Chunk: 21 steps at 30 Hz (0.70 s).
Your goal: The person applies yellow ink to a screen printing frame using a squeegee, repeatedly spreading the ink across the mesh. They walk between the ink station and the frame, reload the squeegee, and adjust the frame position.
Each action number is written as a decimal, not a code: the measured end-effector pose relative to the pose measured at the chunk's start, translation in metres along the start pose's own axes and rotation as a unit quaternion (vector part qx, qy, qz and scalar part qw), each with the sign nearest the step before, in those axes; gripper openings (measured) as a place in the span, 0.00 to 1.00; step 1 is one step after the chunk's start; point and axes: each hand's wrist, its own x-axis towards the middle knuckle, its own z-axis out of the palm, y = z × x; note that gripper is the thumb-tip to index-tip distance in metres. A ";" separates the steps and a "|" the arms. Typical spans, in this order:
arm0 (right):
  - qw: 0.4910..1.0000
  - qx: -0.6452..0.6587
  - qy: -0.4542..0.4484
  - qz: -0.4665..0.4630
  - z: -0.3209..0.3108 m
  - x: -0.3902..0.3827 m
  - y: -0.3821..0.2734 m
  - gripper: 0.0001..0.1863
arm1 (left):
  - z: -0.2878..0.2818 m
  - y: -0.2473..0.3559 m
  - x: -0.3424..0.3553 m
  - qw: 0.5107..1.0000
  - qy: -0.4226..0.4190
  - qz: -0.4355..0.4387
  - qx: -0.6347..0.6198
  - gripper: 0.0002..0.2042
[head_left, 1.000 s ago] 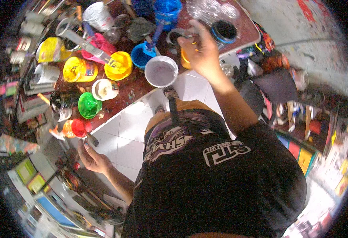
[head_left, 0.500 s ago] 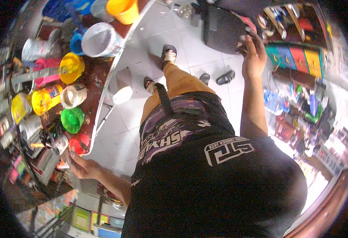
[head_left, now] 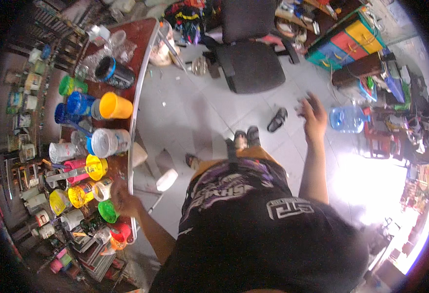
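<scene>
My left hand [head_left: 128, 201] is over the edge of the dark red table [head_left: 148, 36], beside a green cup [head_left: 108, 212] and an open whitish tub [head_left: 102, 189]. Its fingers are dim and smeared, so their grip cannot be told. Over the floor on the right hangs my right hand [head_left: 315, 117], fingers apart, holding nothing. A black sandal [head_left: 277, 119] lies on the tiles near it. Along the table stand a yellow cup [head_left: 96, 167], an orange cup [head_left: 115, 106], a white bucket [head_left: 111, 142] and a red cup [head_left: 120, 232].
A black office chair [head_left: 255, 68] stands on the grey tiled floor ahead. To its right is a multicoloured drawer cabinet [head_left: 346, 43]. A large clear blue water bottle [head_left: 347, 119] lies at the right. Shelves with several jars [head_left: 30, 102] line the left side.
The view has swung, bringing the whole chair seat into sight. My right hand is now apart from the chair. My left hand has gone from beside the red cup to beside the green one.
</scene>
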 end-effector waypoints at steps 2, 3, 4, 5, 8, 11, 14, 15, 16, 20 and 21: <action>0.999 -0.001 0.039 0.016 -0.044 0.006 0.008 0.22 | 0.062 -0.008 -0.018 0.994 -0.086 0.056 -0.038 0.03; 0.998 0.008 0.061 0.032 -0.065 0.007 0.012 0.23 | 0.092 0.012 -0.025 0.993 -0.112 0.014 -0.038 0.02; 0.996 0.001 0.080 0.033 -0.083 0.009 0.017 0.23 | 0.118 0.033 -0.033 0.990 -0.131 -0.030 -0.033 0.02; 0.994 -0.010 0.102 0.035 -0.104 0.008 0.022 0.23 | 0.141 0.045 -0.038 0.989 -0.150 -0.013 -0.009 0.03; 0.986 -0.025 0.157 0.053 -0.155 0.009 0.048 0.23 | 0.192 0.076 -0.052 0.984 -0.177 0.021 0.003 0.03; 0.974 -0.041 0.198 0.105 -0.182 0.011 0.063 0.23 | 0.223 0.097 -0.060 0.977 -0.207 0.037 -0.022 0.02; 0.971 -0.024 0.200 0.128 -0.187 0.022 0.069 0.22 | 0.233 0.101 -0.055 0.977 -0.205 0.060 -0.005 0.03; 0.972 -0.029 0.194 0.128 -0.184 0.034 0.070 0.22 | 0.234 0.097 -0.050 0.976 -0.203 0.081 0.002 0.04; 0.972 -0.035 0.190 0.133 -0.181 0.042 0.070 0.22 | 0.234 0.093 -0.045 0.980 -0.187 0.071 0.014 0.04; 0.981 -0.016 0.162 0.109 -0.150 0.084 0.062 0.22 | 0.235 0.074 -0.014 0.989 -0.138 0.001 0.060 0.06; 0.983 -0.018 0.149 0.103 -0.140 0.096 0.059 0.22 | 0.236 0.070 -0.004 0.989 -0.130 -0.023 0.071 0.07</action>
